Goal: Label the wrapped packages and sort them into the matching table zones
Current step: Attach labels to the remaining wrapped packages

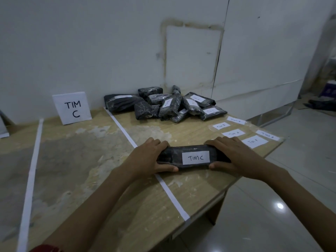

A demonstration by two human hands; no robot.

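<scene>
Both hands — left hand [149, 157], right hand [236, 157] — gripped the package [171, 154] by its ends, lower centre; slick wrap could slip, dropping it outside its zone.

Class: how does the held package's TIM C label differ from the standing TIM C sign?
The label is a small strip flat on the package, its text on one line. The sign is a larger card standing upright, its text on two lines. The label lies right of the tape line; the sign left. Both are white with black handwriting.
</scene>
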